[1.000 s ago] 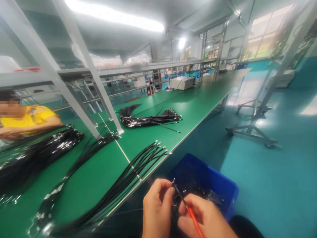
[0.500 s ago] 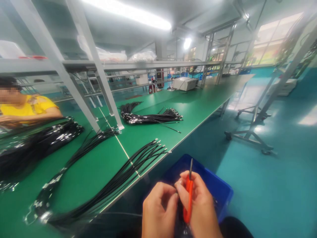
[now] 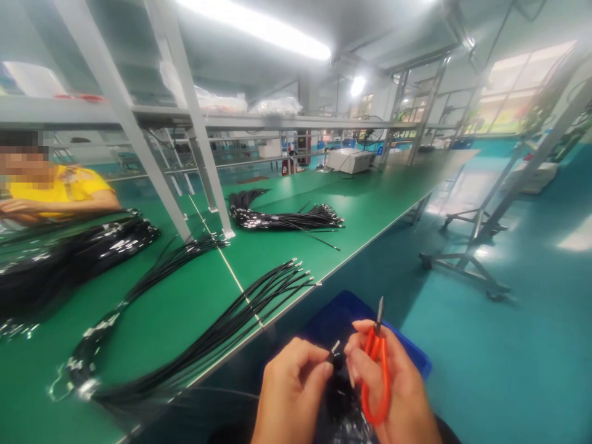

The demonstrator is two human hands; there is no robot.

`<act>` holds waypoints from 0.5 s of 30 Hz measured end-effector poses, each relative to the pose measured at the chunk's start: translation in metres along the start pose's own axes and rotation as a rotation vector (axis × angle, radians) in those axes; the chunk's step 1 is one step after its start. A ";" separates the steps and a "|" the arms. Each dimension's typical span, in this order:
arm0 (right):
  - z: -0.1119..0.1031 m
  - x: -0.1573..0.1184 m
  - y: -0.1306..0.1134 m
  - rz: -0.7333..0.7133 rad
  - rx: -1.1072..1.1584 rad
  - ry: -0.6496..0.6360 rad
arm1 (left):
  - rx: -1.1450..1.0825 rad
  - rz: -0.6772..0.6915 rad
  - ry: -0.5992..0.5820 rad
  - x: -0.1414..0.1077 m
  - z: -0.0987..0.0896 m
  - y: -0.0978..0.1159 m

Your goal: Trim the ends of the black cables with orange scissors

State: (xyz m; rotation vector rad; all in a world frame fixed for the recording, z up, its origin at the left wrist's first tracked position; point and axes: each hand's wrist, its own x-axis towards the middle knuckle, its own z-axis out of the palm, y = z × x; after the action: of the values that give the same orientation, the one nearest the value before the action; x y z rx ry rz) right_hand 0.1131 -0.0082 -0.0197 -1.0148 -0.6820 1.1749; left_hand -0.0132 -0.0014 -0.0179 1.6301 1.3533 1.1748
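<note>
Illumination: bright. Definition: soft.
Tube lamp above the worktop and window beyond its far end: overexposed. Floor right of the worktop: glare patches, shadow alongside. Periphery: stretched, blurred.

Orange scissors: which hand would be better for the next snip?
Probably the right hand: it holds the orange scissors, tips up. The left hand pinches a small dark piece with a pale end.
</note>
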 end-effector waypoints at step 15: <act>0.004 -0.005 -0.012 0.081 0.035 -0.043 | -0.005 0.069 0.092 -0.005 0.007 0.014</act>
State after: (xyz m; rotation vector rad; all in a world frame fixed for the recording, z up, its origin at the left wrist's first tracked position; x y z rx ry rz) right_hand 0.1126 -0.0129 -0.0070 -0.9979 -0.6571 1.2785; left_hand -0.0022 -0.0086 -0.0083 1.6489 1.3586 1.3071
